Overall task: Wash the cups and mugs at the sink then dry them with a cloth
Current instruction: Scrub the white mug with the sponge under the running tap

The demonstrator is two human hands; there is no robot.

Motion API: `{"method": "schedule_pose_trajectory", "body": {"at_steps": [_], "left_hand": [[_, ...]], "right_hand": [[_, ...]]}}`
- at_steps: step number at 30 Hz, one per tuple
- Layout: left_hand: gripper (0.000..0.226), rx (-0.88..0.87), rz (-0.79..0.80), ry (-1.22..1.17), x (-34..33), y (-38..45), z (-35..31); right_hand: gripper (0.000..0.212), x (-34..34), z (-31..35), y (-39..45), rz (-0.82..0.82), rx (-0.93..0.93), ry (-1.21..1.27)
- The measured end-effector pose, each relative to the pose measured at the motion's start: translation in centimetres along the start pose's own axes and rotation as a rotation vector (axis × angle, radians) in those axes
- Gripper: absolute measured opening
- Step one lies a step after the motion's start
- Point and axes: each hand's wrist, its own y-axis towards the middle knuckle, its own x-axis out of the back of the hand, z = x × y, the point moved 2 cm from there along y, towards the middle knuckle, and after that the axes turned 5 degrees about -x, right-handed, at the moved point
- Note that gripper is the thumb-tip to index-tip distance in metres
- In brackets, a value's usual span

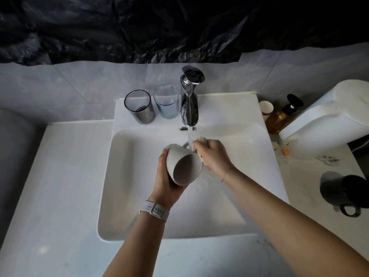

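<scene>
— While your forearms reach in from the near edge, where do your hands sit?
— Over the middle of the basin. Your left hand cups a white mug from below, fingers curled round its body, mouth tipped toward you. Your right hand is just beside the mug's far right side, fingers curled round a pale sponge, right under the stream from the tap.
— How many vessels can you count?
— Five. The mug you hold; a dark mug lying on its side on the right counter, well apart; two glasses behind the basin left of the tap, one grey, one blue; and a small paper cup to the right, beside one amber bottle.
— And the room round you?
— Bare basin lies left of and nearer than your hands. A white counter stretches left. On the right, small clutter sits near the sink's rim.
</scene>
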Motion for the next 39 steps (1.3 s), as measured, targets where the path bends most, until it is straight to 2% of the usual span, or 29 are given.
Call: {"method": "schedule_pose_trajectory", "body": {"at_steps": [4, 6, 8, 9, 11, 14, 16, 18, 20, 22, 23, 25, 27, 30, 34, 36, 39], "left_hand": [[0.035, -0.020, 0.085, 0.179, 1.0, -0.1, -1.9], [0.038, -0.007, 0.088, 0.268, 1.5, 0.4, -3.1], [0.045, 0.039, 0.095, 0.327, 1.5, 0.9, -4.1], [0.041, 0.058, 0.097, 0.351, 1.2, 1.1, -4.5], [0.034, 0.089, 0.056, 0.346, 0.4, 1.5, -4.6], [0.048, 0.146, -0.056, 0.247, -0.7, 2.3, -3.8], [0.056, 0.199, -0.069, 0.185, -1.1, 2.8, -3.1], [0.066, 0.255, -0.062, 0.124, -1.3, 3.3, -2.2], [0.059, 0.313, -0.045, 0.024, -1.7, 3.7, -1.2], [0.054, 0.363, -0.063, -0.054, -2.3, 3.9, -0.4], [0.051, 0.371, -0.077, -0.065, -2.5, 4.1, 0.0], [0.046, 0.360, -0.080, -0.034, -2.6, 4.5, 0.5], [0.042, 0.329, -0.064, 0.041, -2.6, 4.7, 0.8], [0.040, 0.275, -0.033, 0.128, -2.3, 4.5, 0.7], [0.038, 0.230, -0.030, 0.129, -2.1, 4.2, 0.0], [0.036, 0.158, -0.048, 0.199, -1.7, 4.3, -0.5], [0.038, 0.050, -0.051, 0.316, -1.5, 4.0, -1.2]], "right_hand": [[0.036, 0.6, 1.4, 0.3, 0.028, 0.016, -0.017], [0.030, 1.1, 2.3, 0.6, 0.086, -0.028, 0.033], [0.037, 1.4, 3.3, 1.0, 0.140, -0.100, 0.069], [0.041, 1.5, 3.7, 1.4, 0.158, -0.141, 0.078], [0.042, 1.5, 4.1, 2.3, 0.199, -0.235, 0.135], [0.042, 1.0, 3.7, 3.3, 0.216, -0.315, 0.246], [0.038, 1.1, 3.2, 3.5, 0.193, -0.321, 0.324], [0.031, 1.5, 2.6, 3.1, 0.170, -0.292, 0.351], [0.029, 2.0, 1.6, 2.4, 0.096, -0.207, 0.323], [0.033, 2.9, 0.4, 1.6, -0.044, -0.069, 0.372], [0.032, 3.3, 0.1, 0.9, -0.110, 0.062, 0.381], [0.029, 4.0, 0.0, -0.1, -0.201, 0.365, 0.157], [0.035, 4.5, 0.4, 0.6, -0.115, 0.596, -0.189], [0.031, 4.9, 2.4, 2.2, 0.087, 0.634, -0.410], [0.015, 2.9, 4.3, 2.9, 0.208, 0.828, -0.706], [0.011, 1.8, 4.0, 3.0, 0.272, 0.781, -0.804], [0.019, 1.0, 3.1, 3.2, 0.304, 0.490, -0.708]]}}
